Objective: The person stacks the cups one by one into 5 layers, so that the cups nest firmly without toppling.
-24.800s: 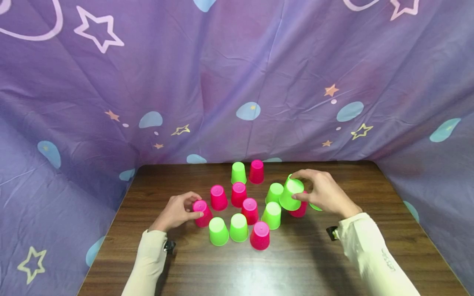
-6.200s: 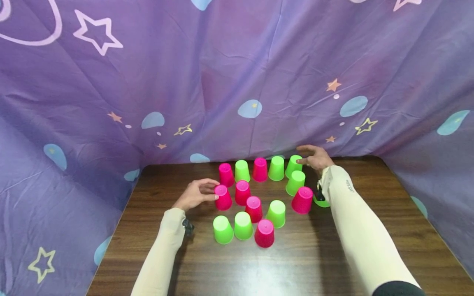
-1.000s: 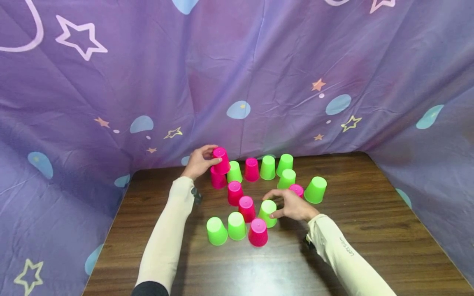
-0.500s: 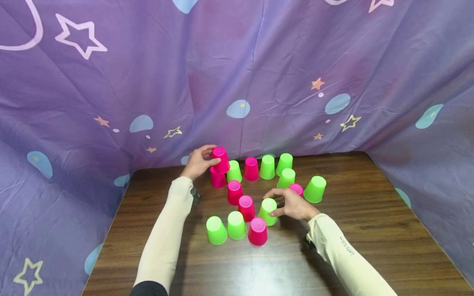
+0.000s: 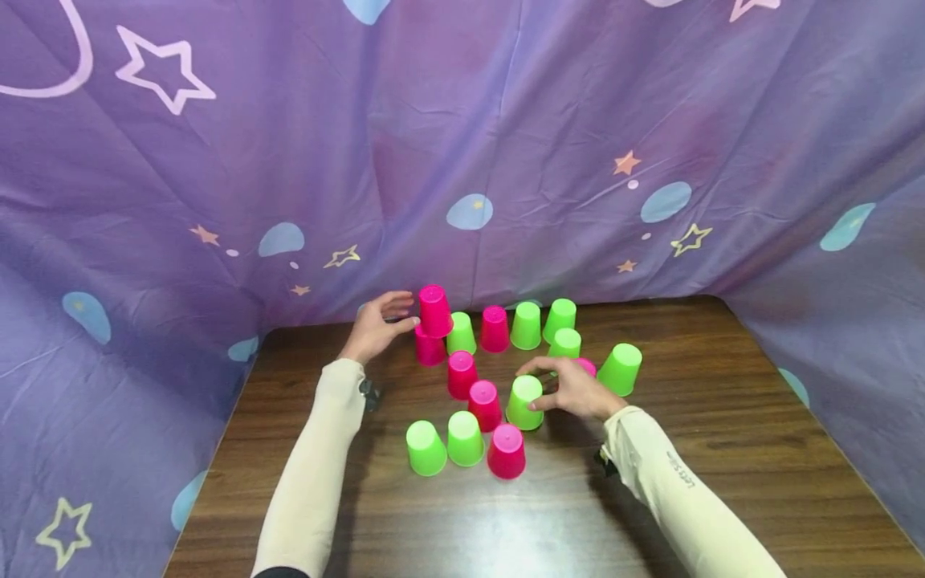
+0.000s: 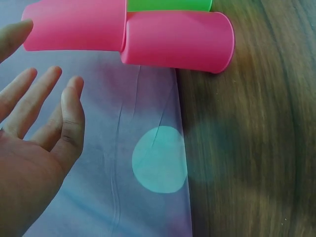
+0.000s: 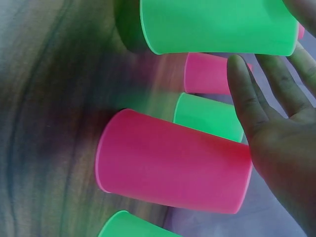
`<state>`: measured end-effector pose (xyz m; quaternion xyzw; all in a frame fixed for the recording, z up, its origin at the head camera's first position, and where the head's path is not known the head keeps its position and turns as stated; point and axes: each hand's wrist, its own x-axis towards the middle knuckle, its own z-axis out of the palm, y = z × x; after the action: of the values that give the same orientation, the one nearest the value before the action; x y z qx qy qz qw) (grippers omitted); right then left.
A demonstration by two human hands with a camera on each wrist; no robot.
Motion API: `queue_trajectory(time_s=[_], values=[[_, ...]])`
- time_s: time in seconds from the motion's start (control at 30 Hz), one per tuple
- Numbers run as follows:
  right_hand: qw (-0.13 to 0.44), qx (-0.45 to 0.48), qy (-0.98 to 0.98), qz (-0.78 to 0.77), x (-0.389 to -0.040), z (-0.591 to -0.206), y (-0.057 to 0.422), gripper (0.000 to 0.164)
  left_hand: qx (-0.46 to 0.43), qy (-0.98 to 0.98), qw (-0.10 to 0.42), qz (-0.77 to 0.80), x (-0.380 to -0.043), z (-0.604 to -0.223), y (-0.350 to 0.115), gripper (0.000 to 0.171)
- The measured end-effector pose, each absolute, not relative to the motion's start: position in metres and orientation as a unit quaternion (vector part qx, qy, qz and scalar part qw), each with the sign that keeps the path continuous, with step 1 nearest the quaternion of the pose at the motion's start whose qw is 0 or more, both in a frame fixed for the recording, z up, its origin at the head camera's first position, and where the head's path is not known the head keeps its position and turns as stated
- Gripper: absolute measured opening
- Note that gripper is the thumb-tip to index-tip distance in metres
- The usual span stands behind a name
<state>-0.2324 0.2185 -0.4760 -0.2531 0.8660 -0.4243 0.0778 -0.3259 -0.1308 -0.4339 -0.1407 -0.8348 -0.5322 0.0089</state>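
Observation:
At the far left of the group, an upside-down pink cup stands on another pink cup, overlapping its base and perhaps the neighbouring green cup. My left hand is just left of the upper cup, fingers spread; in the left wrist view its thumb overlaps the cup's end. With thumb and fingers, my right hand grips an upside-down green cup. That cup appears slightly raised off the table in the right wrist view. Behind my right hand a pink cup is partly hidden.
Along the table's back stand a pink cup and green cups. Nearer are two pink cups, then a front row of two green cups and a pink cup. A green cup stands right. A purple curtain surrounds the wooden table.
My left hand has let go of the upper pink cup and drawn back left. My right hand has lifted the green cup a little. Earlier, the pink cup stood directly on the table.

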Motion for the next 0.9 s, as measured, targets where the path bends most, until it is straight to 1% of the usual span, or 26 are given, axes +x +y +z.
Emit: queue_trajectory(time_s=[0.23, 0.43, 0.7, 0.9], values=[[0.06, -0.255, 0.87, -0.418, -0.238, -0.471, 0.216, 0.045, -0.139, -0.843, 0.03, -0.519, -0.316, -0.438, -0.139, 0.051], [0.064, -0.248, 0.869, -0.424, -0.244, -0.462, 0.213, 0.046, -0.133, -0.843, 0.025, -0.521, -0.306, -0.444, -0.141, 0.046], [0.06, -0.249, 0.864, -0.433, -0.254, -0.451, 0.208, 0.048, -0.151, -0.838, 0.019, -0.523, -0.29, -0.454, -0.142, 0.047], [0.054, -0.243, 0.869, -0.427, -0.261, -0.447, 0.206, 0.045, -0.166, -0.826, 0.004, -0.538, -0.276, -0.459, -0.143, 0.045]])
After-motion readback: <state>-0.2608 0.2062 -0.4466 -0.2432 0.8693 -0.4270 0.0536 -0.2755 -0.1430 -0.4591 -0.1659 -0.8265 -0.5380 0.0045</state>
